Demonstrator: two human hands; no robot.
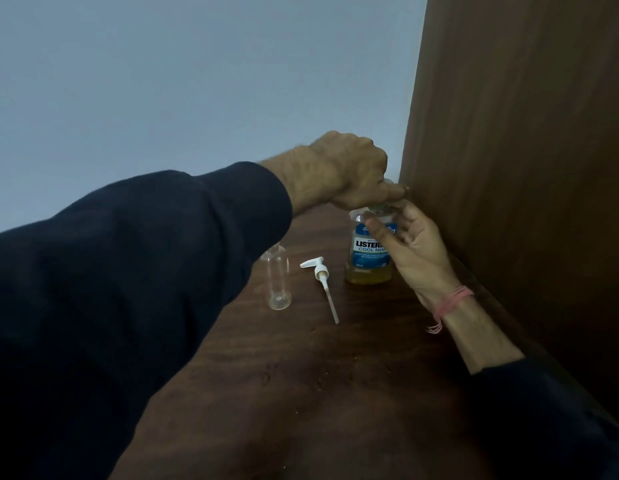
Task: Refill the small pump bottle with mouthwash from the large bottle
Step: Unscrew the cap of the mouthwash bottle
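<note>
The large mouthwash bottle (368,258) stands upright on the wooden table, with a blue label and yellowish liquid low in it. My left hand (356,171) is closed over its cap from above. My right hand (410,247) wraps the bottle's right side and shoulder, thumb across the label. The small clear bottle (277,280) stands open and empty to the left, partly behind my left sleeve. Its white pump head with the dip tube (322,282) lies flat on the table between the two bottles.
The dark wooden table (301,375) runs toward me. A tall brown wooden panel (526,150) rises right beside the large bottle. A plain pale wall is behind. My dark left sleeve (128,289) covers the left part of the table.
</note>
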